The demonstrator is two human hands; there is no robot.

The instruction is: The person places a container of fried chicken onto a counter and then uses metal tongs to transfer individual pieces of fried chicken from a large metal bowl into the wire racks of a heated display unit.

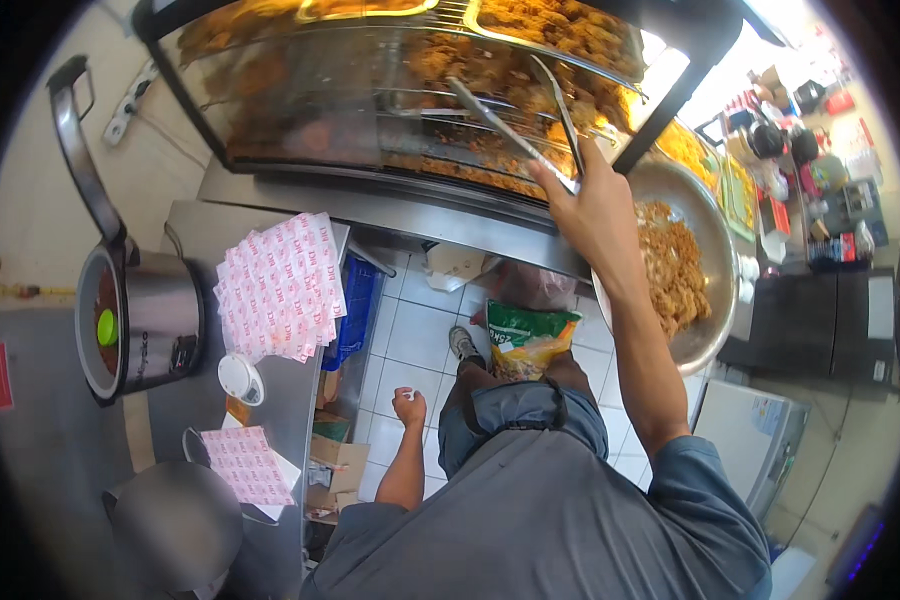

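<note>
Metal tongs [499, 127] are in the grip of my right hand [596, 214], their two arms spread apart. Their tips reach into the lit display cabinet, in front of fried chicken [450, 67] on wire racks [487, 101]. No piece is visibly pinched between the tips. Just under my right forearm is a large steel bowl [722, 292] with fried, breaded pieces [675, 277] inside. Low beside my left leg, my left hand [409, 407] hangs over the tiled floor with its fingers curled. A small white patch shows at those fingers; whether it is something held is unclear.
At left, a steel counter [270, 397] bears printed wrapping papers [281, 289], a small white scale [241, 379] and an open rice cooker [161, 322]. A green and yellow sack [532, 330] lies on the floor before me. The cabinet's dark frame [679, 90] rises beside my right hand.
</note>
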